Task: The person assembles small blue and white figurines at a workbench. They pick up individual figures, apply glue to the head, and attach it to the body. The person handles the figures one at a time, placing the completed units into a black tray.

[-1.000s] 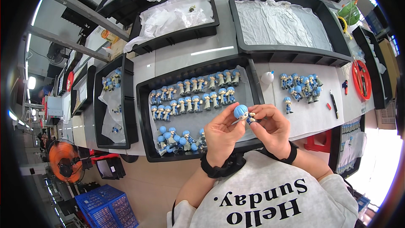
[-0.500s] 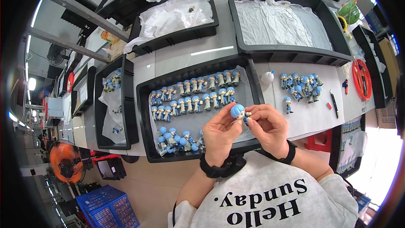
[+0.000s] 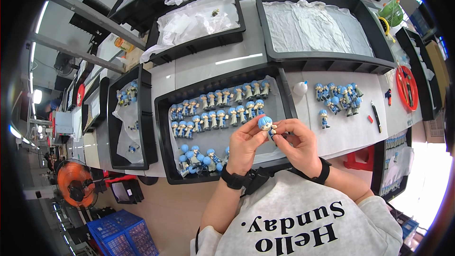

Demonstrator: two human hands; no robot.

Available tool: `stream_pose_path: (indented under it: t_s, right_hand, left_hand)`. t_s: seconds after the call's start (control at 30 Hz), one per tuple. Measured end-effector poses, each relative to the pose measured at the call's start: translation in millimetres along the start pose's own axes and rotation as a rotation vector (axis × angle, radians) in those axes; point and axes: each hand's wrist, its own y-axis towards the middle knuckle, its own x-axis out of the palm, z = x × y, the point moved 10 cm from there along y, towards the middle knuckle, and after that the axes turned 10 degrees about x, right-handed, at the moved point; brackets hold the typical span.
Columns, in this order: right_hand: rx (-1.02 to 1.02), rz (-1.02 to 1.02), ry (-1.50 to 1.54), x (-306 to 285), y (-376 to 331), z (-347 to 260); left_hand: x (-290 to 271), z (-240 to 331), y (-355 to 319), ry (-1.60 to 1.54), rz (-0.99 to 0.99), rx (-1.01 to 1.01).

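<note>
Between my two hands is a small blue-haired figurine, its face turned up toward me. My left hand pinches it at the head and side with thumb and fingers. My right hand grips its body from the other side. Just beyond them lies a black tray with rows of like figurines and a loose pile of them at its near left. To the right, a cluster of more figurines rests on a white sheet, a single figurine standing slightly apart.
A white squeeze bottle stands right of the tray. Farther right are a black pen and a red round dish holding tools. Large black bins lined with white sheeting stand behind. Another black bin is at the left.
The figurine has tilted more upright between my fingers, showing more of its face and body. My hands have shifted slightly left and loosened a little around it.
</note>
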Motion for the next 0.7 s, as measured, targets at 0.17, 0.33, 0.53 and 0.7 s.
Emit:
stream_pose_path:
  t_s: [0.17, 0.33, 0.53, 0.7]
  right_hand:
    - [-0.069, -0.008, -0.067, -2, -1, 1]
    - [-0.088, -0.007, -0.083, 0, -1, 0]
    - [-0.086, 0.018, -0.126, -1, 0, -1]
    - [-0.143, 0.033, -0.213, 1, 0, -5]
  left_hand:
    - [2, -4, 2, -0.033, -0.093, -0.026]
    - [4, -7, 3, -0.106, -0.128, -0.055]
    - [4, -9, 3, -0.14, -0.122, -0.088]
    - [-5, -22, 4, -0.208, -0.08, -0.162]
